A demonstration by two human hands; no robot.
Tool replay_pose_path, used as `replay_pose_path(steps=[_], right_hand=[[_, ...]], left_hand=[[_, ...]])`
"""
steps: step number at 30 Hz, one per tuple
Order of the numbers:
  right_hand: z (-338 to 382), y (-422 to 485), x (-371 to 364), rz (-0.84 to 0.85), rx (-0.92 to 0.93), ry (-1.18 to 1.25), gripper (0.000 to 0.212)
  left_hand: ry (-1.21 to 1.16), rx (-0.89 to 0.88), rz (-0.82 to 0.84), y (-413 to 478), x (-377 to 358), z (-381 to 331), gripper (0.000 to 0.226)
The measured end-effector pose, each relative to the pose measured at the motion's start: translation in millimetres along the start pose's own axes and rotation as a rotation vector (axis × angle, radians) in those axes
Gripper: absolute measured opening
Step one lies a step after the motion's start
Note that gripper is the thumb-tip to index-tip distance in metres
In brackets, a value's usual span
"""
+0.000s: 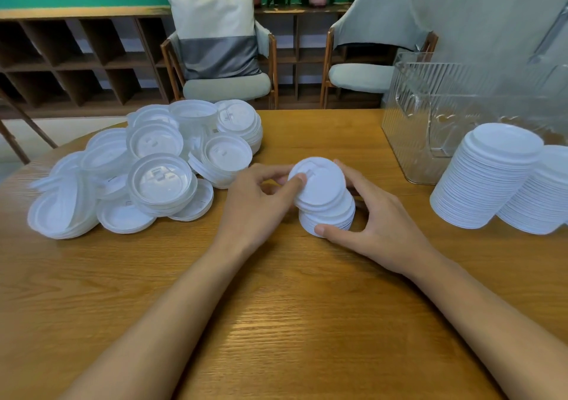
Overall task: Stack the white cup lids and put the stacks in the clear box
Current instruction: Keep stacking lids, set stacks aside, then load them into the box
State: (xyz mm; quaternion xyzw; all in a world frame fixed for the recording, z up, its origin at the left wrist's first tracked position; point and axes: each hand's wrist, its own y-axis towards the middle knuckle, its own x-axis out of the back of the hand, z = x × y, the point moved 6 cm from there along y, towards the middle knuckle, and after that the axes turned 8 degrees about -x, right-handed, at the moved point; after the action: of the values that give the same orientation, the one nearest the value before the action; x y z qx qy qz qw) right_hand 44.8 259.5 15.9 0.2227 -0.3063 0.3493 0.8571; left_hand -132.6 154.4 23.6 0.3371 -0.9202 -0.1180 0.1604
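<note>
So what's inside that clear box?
Nothing shows inside the box where its walls are in view. Two tall stacks in front hide its lower right part, and the frame cuts off its right end.

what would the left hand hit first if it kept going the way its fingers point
The short lid stack between both hands: the left hand points right, its fingertips already hold the top lid. Beyond it is the right hand.

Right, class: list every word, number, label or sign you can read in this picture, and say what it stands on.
No readable text anywhere.
The raised marks on the loose lids are too blurred to tell.
The clear box and the tall stacks show no print.
</note>
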Motion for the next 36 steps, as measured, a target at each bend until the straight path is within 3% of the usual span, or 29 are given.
replay_pose_path(steps=[6,13,24,32,36], right_hand=[[0.7,-1.4,0.9,-0.001,-0.008,-0.006,0.103],[-1.2,-0.7,-1.3,0.001,0.010,-0.024,0.097],[-2.0,0.1,-6.5,0.069,0.002,-0.030,0.111],[-0.1,-2.3,-5.5,0.048,-0.002,-0.053,0.103],[0.4,-2.3,-5.5,0.033,-0.003,-0.068,0.100]], left_hand=[[0.285,-0.089,0.060,-6.9,-13.1,-0.4,0.013],[0.222,-0.154,0.222,-10.4,-21.8,-4.9,0.058],[0.214,-0.175,0.233,-11.6,-21.9,2.8,0.067],[0.202,-0.191,0.262,-15.4,-22.0,5.4,0.072],[0.292,-0.300,0.252,-16.9,-17.6,-4.9,0.060]])
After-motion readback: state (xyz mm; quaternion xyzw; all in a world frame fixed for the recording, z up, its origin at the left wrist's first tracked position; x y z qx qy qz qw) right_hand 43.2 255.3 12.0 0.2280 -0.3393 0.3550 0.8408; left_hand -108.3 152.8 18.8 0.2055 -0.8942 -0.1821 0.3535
